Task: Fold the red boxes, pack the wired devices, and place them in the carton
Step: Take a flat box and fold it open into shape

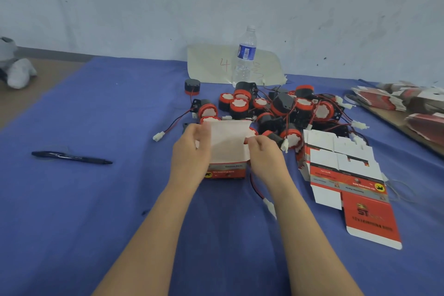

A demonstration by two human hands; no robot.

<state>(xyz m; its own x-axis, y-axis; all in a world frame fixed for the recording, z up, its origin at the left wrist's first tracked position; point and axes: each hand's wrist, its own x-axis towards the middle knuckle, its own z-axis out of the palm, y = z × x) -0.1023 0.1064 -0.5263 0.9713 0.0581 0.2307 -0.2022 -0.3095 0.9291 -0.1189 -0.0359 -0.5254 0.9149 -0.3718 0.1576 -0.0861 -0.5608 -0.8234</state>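
Note:
A partly folded red box (227,151) stands on the blue cloth at the centre, its white lid flap raised toward the far side. My left hand (191,151) grips the box's left side. My right hand (265,154) pinches its right edge. A red-and-black wire with a white plug (268,204) trails out from under the box toward me. Behind the box lies a heap of red-and-black wired devices (281,108). Flat unfolded red boxes (346,175) lie in a fan to the right. No carton is in view.
A black pen (72,157) lies on the cloth at the left. A clear water bottle (245,55) stands at the back on a paper sheet (211,65). More flat box stacks (408,101) sit on a board at the far right.

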